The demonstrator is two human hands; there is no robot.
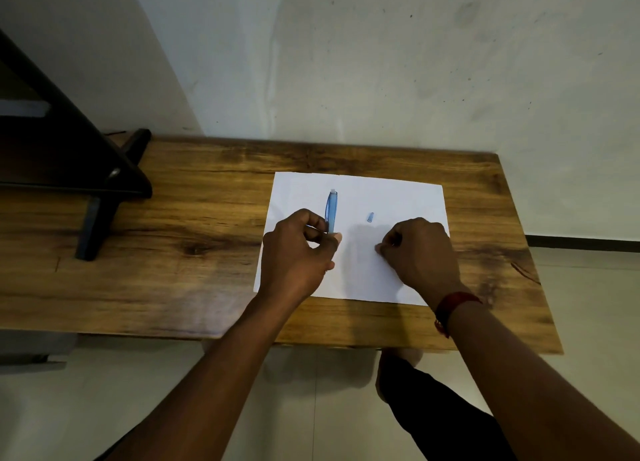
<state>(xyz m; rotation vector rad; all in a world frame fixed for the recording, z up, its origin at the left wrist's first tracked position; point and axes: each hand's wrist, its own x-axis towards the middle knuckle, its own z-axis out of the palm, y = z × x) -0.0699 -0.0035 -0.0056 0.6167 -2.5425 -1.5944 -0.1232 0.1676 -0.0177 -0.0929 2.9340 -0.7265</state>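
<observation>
Left hand (298,249) pinches pen (331,211), barrel beyond grip.

No legible text, label or number anywhere.

Two forearms, bare along their whole visible length, run from the bottom corners of the frame up to the left hand (298,252) and the right hand (419,252) near the centre. A red thread band (455,304) wraps the right wrist, right of centre, in what look like several strands, with a small knot or bead at its lower edge. At lower centre-right a black trouser leg (446,422) shows.
</observation>
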